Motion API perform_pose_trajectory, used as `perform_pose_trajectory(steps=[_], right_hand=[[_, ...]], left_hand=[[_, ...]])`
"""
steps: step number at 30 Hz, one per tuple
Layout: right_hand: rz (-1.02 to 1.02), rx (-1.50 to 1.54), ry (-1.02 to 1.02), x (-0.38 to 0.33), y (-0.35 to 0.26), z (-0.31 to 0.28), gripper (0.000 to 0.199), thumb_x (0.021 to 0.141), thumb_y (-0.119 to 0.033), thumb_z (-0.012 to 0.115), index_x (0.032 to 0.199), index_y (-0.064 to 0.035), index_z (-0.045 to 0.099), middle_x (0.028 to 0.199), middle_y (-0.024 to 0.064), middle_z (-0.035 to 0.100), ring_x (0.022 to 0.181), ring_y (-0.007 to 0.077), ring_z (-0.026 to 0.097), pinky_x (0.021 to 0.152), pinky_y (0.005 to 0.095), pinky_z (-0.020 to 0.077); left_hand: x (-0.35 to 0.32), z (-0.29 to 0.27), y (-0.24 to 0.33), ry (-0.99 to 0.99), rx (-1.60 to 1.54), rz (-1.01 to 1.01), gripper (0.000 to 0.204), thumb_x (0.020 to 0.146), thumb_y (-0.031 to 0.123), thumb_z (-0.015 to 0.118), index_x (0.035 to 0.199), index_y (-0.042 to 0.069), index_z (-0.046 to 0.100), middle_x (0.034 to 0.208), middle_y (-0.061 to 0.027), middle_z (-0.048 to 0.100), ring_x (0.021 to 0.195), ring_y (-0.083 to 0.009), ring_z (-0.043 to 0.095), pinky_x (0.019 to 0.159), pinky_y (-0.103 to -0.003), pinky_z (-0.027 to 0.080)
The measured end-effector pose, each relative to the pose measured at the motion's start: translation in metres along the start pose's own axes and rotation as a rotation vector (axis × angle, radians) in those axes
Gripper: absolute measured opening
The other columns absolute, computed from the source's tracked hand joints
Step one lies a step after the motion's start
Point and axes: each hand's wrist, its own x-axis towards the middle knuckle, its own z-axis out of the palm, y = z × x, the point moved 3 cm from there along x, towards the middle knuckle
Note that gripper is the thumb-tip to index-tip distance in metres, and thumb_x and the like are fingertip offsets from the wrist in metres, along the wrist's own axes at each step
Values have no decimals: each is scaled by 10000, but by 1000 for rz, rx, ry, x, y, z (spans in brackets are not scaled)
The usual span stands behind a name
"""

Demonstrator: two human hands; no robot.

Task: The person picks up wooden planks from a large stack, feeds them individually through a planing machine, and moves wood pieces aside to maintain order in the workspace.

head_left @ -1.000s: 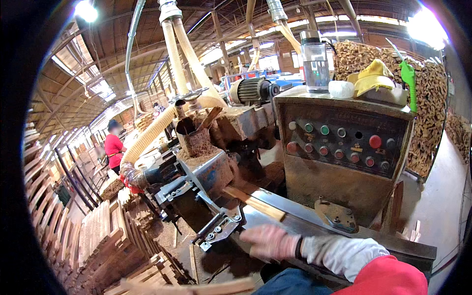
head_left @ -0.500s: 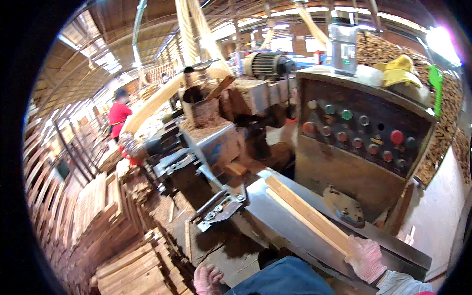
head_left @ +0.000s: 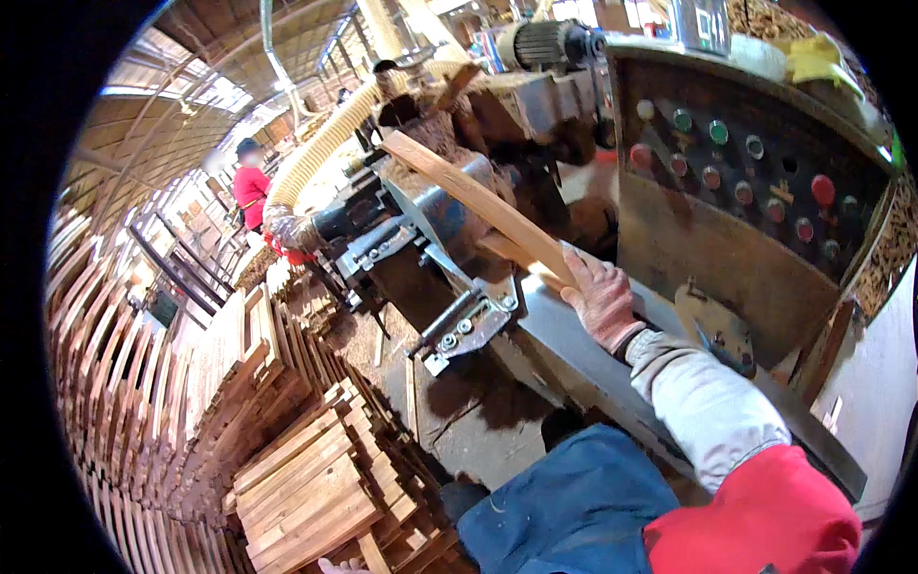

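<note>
My right hand (head_left: 602, 304), in a pinkish work glove, is closed on the near end of a long wooden strip (head_left: 478, 199). The strip's far end is raised over the machine's sawdust-covered guard. Below it, a second wooden strip (head_left: 524, 260) lies on the machine, its near end just under my fingers. The metal infeed table (head_left: 559, 330) runs beneath my hand and forearm. At the bottom edge, only the fingertips of my left hand (head_left: 341, 567) show, beside a stack of wooden boards (head_left: 301, 493); the rest is cut off.
A control panel (head_left: 746, 182) with coloured buttons stands right of the table. A roller bracket (head_left: 469, 323) juts out at the table's left. Further board stacks (head_left: 215, 368) fill the left side. A person in red (head_left: 251, 191) stands farther back near a ribbed hose (head_left: 320, 143).
My right hand has moved forward and left along the table with the strip, whose far end has risen. My left hand has moved down and left toward the stack. The view has shifted.
</note>
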Motion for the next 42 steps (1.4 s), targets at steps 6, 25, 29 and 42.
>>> perform_pose_trajectory(steps=[6, 25, 29, 42], right_hand=[[11, 12, -306, -104, -10, -117, 730, 775, -183, 759, 1439, -66, 480, 1269, 167, 603, 1034, 358, 592, 880, 456, 455], [-260, 132, -258, -40, 7, -15, 517, 757, 35, 683, 1264, -60, 648, 1192, 189, 660, 1083, 401, 599, 962, 475, 470], [-330, 469, -450, -43, -98, -45, 614, 769, -61, 727, 1364, -66, 577, 1340, 209, 587, 1201, 392, 562, 1043, 449, 438], [215, -227, -705, -211, -13, -250, 623, 933, -322, 612, 1478, -59, 464, 1318, 264, 592, 1167, 449, 573, 967, 500, 456]], left_hand=[[116, -13, -36, -314, -216, -210, 553, 998, 398, 556, 1419, 46, 490, 1426, -145, 525, 1317, -356, 472, 1087, -605, 390], [-86, 75, 5, -677, -227, -65, 346, 960, 329, 666, 1180, 63, 633, 1053, -67, 672, 1004, -209, 648, 889, -376, 544], [-188, 147, -39, -778, 187, 38, 464, 937, 480, 664, 992, 21, 699, 812, -58, 647, 709, -169, 572, 646, -371, 491], [-332, 177, -58, -1450, -33, -594, 471, 961, 299, 671, 1341, 44, 557, 1010, -43, 656, 840, -111, 620, 731, -279, 555]])
